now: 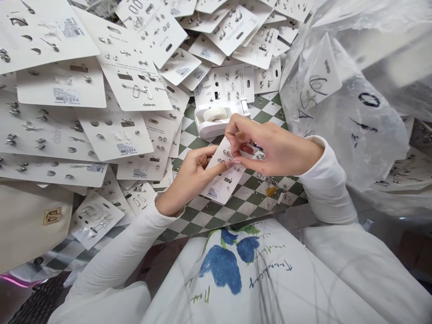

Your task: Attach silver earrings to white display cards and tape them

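Note:
My left hand [192,180] grips a white earring card [221,180] printed with small silver studs, holding its lower edge between thumb and fingers. My right hand [270,150] pinches the card's upper end with its fingertips, and the fingers hide part of the card. Just below my right hand lies a small tangle of metal jewellery [275,189] with a yellow piece in it, on the green and white checkered tabletop [243,202]. Behind my hands stands a white tape dispenser [211,119] holding a roll of clear tape.
Many overlapping white Claire's earring cards [128,85] cover the far and left table. A clear plastic bag [347,121] with black marker writing bulges at the right. A beige handbag [27,220] with a gold clasp sits at the left. A tulip-printed white cloth [222,265] lies nearest me.

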Demonstrator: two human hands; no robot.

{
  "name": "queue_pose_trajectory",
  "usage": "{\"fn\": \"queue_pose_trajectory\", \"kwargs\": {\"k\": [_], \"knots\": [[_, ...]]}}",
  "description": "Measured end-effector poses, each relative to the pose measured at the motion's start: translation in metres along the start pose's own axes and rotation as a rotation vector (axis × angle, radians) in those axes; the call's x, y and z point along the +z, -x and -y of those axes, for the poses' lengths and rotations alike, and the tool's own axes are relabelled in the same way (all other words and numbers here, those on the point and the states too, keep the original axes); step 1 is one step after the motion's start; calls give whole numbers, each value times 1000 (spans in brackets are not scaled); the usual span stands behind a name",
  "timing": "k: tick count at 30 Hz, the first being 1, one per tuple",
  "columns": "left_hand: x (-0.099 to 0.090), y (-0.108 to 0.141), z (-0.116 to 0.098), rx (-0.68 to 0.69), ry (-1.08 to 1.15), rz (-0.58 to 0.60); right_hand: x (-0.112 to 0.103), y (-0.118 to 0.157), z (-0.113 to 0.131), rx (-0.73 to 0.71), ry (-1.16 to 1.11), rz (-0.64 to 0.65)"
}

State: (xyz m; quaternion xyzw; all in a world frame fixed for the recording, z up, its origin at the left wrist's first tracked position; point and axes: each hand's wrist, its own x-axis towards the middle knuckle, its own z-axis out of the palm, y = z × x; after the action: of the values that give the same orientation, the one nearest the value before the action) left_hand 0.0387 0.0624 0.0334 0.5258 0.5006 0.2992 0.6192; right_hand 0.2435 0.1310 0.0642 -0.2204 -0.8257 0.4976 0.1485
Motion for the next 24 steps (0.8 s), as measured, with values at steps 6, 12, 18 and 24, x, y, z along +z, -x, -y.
{"fn": "queue_pose_trajectory", "kwargs": {"k": [6, 12, 18, 24], "knots": [[5, 1, 2, -11, 56, -56, 5, 0, 1, 66, -87, -123], [12, 2, 0, -23, 137, -79, 8, 1, 1, 177, -153, -164], [16, 3, -1, -17, 128, -90, 8, 3, 4, 238, -142, -170], [18, 3, 3, 27, 103, -136, 10, 4, 6, 198, -100, -203]]}}
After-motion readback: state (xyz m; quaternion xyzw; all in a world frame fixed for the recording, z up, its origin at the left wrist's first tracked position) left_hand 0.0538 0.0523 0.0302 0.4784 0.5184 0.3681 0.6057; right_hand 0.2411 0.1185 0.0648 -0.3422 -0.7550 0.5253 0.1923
